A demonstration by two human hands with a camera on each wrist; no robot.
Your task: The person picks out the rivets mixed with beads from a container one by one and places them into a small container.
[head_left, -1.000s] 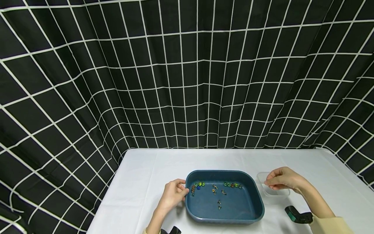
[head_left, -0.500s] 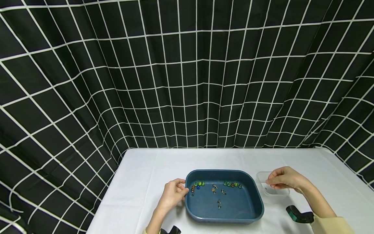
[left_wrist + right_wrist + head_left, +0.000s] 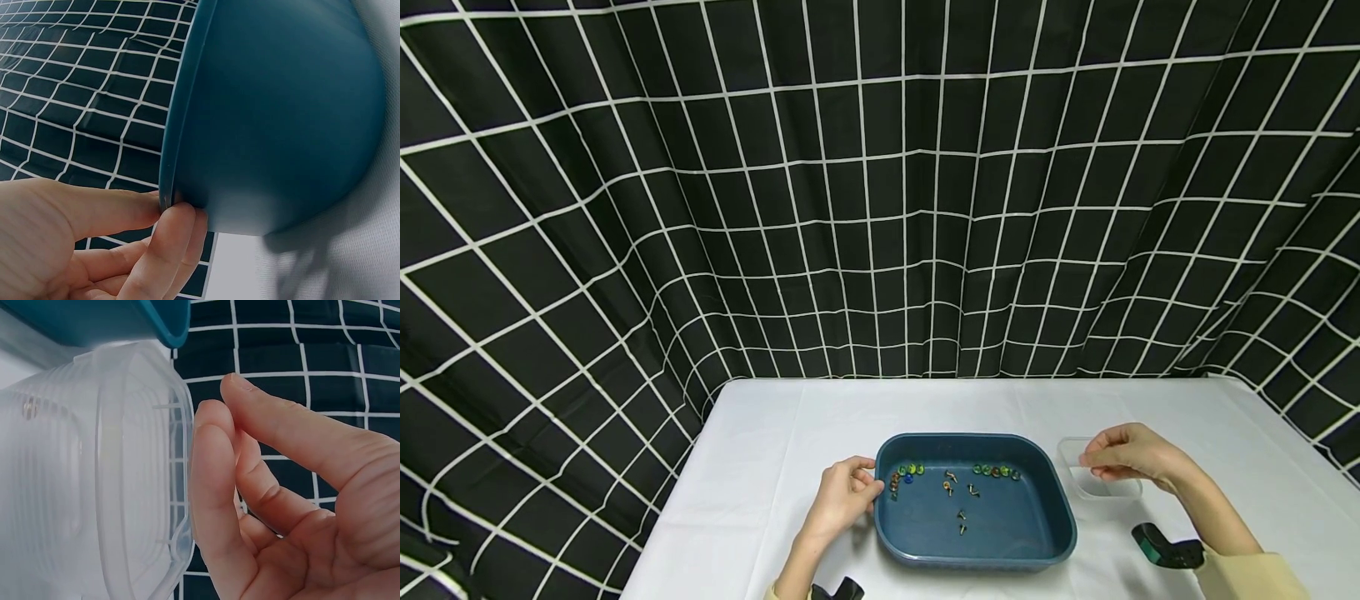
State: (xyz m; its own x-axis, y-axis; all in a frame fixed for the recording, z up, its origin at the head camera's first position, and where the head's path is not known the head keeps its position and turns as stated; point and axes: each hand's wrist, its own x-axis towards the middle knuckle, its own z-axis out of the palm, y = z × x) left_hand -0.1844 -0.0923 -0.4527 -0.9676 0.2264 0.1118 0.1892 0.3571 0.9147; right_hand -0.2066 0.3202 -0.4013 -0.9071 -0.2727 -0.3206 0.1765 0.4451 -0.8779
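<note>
A dark blue plastic basin stands on the table, with glass marbles and small metal screws lying on its floor. My left hand pinches the basin's left rim between thumb and fingers, as the left wrist view also shows. Over a clear plastic container to the right of the basin is my right hand. Its thumb and bent fingers come close together, and I see nothing between them in the right wrist view. Through the container's wall there shows a small brownish item, too blurred to name.
A white cloth covers the table. A black curtain with a white grid hangs behind it and along the sides. More marbles lie along the basin's back left corner. Dark devices sit at both wrists, such as the right wrist device.
A small dark speck showed below the right fingertips half a second ago and is hidden in the head view now. The left hand keeps its hold on the rim; the basin stays put.
</note>
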